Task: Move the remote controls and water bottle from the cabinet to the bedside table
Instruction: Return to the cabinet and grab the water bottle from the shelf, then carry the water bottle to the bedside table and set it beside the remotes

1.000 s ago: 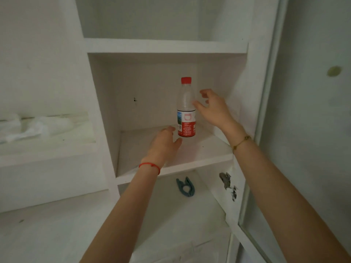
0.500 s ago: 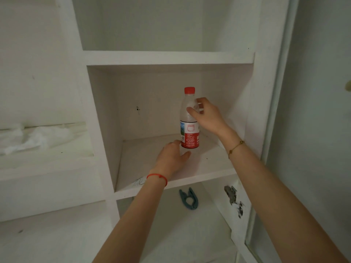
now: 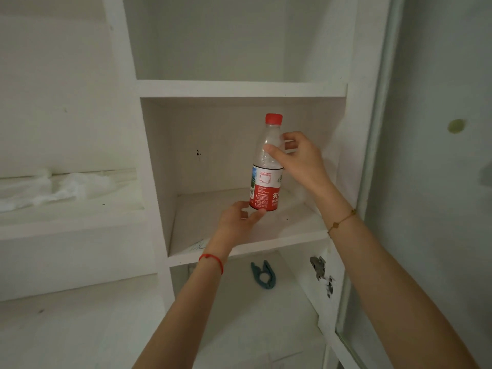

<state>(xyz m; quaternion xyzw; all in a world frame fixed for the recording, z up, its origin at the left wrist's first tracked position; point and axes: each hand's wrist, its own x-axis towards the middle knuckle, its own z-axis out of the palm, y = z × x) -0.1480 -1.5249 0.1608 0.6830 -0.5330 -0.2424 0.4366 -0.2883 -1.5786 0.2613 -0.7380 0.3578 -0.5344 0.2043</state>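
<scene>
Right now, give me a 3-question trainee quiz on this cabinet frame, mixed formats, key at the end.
1. True or false: the water bottle stands upright with its red cap on.
2. Which hand grips the clear upper part of the bottle? A) left hand B) right hand C) neither
3. Fill in: the blue clip lies on the shelf ____ the bottle's shelf.

Key
1. True.
2. B; the left hand is down at the bottle's base, fingertips against the red label.
3. Below.
</scene>
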